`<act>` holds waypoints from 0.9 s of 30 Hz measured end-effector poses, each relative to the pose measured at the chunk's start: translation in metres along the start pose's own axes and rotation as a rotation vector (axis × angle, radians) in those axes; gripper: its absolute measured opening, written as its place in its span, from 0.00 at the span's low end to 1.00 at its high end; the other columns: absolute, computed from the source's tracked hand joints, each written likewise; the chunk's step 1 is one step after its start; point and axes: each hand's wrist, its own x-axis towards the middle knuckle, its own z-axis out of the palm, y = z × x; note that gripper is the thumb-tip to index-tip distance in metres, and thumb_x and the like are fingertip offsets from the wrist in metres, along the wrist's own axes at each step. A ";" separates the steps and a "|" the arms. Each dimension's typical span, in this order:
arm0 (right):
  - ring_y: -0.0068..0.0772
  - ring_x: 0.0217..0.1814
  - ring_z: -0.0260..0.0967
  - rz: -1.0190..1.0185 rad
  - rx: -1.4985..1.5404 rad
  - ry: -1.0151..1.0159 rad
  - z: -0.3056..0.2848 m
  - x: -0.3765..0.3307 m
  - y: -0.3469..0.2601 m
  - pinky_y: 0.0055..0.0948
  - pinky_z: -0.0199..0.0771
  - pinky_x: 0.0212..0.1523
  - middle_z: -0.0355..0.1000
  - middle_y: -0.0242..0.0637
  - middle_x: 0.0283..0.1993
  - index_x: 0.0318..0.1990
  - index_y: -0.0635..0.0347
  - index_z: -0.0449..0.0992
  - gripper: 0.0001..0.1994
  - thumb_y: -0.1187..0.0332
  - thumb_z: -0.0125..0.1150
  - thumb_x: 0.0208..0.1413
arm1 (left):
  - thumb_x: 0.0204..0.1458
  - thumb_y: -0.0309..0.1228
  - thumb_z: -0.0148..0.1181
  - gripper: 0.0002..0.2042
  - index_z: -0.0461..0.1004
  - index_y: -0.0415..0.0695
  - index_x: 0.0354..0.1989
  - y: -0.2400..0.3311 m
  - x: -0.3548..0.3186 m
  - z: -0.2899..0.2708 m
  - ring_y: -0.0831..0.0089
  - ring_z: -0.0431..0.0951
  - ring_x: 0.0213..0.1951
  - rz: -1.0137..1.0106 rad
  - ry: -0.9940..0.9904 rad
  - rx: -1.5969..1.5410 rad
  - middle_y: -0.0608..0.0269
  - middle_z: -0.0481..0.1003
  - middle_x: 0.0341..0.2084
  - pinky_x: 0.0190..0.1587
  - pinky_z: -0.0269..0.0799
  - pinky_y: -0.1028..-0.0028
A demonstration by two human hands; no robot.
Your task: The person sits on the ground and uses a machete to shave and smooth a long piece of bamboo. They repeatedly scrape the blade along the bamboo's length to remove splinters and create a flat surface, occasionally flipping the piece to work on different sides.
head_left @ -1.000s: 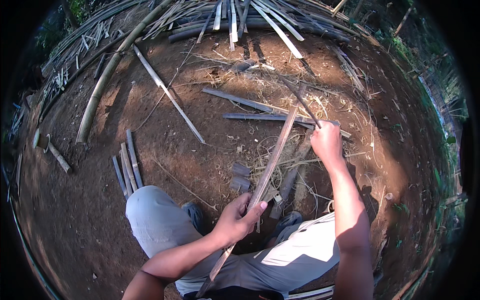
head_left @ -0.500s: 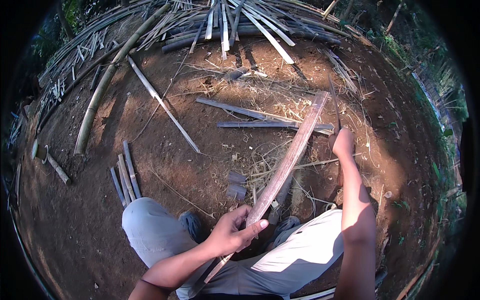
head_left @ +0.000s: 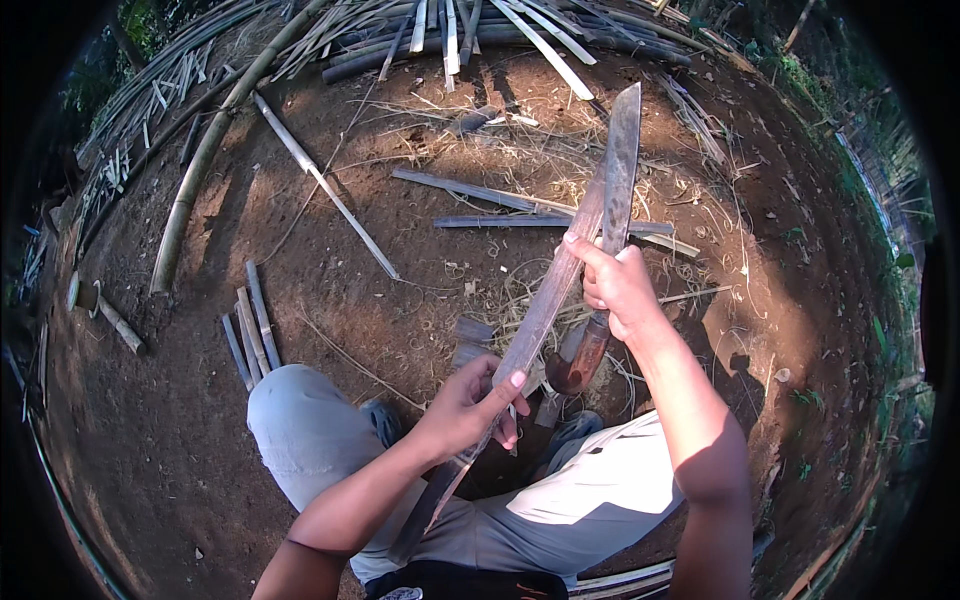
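Note:
My left hand [head_left: 475,408] is closed round the lower part of a long split bamboo slat [head_left: 540,315], thumb on top. The slat slants up and to the right from between my knees; its face is brownish and weathered. My right hand [head_left: 620,285] grips a machete [head_left: 622,165] where its blade meets the wooden handle, with the thumb laid against the slat's upper part. The broad dark blade points away from me, alongside the slat's far end. Below my right hand hangs the handle's thick reddish-brown butt.
Two split bamboo pieces [head_left: 540,221] lie on the dirt ahead, among pale shavings [head_left: 660,200]. Several slats [head_left: 260,330] stand by my left knee [head_left: 310,420]. A long bamboo pole [head_left: 200,180] lies at the left, and a large pile of bamboo [head_left: 450,40] spreads across the back.
My right hand has come left and nearer to me, bringing the machete from beside the slat onto its edge; the blade now shows its flat side. The slat has shifted slightly left and is held steeper.

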 end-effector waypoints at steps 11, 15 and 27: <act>0.10 0.10 0.42 -0.082 0.166 0.283 -0.062 0.028 -0.009 0.18 0.40 0.11 0.47 0.13 0.13 0.32 0.57 0.74 0.20 0.49 0.53 0.65 | 0.68 0.47 0.40 0.19 0.65 0.41 0.40 -0.003 -0.015 -0.008 0.81 0.63 0.13 -0.226 -0.117 -0.142 0.66 0.66 0.20 0.15 0.61 0.79; 0.21 0.19 0.57 -0.393 -0.487 0.237 -0.043 0.014 0.015 0.29 0.57 0.25 0.59 0.25 0.17 0.37 0.64 0.80 0.30 0.43 0.44 0.67 | 0.68 0.45 0.41 0.17 0.65 0.42 0.39 0.009 -0.012 -0.001 0.82 0.60 0.13 -0.171 -0.049 -0.277 0.68 0.64 0.19 0.15 0.57 0.79; 0.50 0.19 0.74 -0.835 -1.038 -0.282 0.041 -0.065 0.037 0.40 0.73 0.21 0.69 0.45 0.16 0.24 0.63 0.68 0.34 0.33 0.59 0.51 | 0.69 0.45 0.39 0.16 0.65 0.45 0.38 0.011 -0.019 -0.014 0.81 0.59 0.13 -0.058 0.050 -0.353 0.68 0.63 0.20 0.15 0.56 0.79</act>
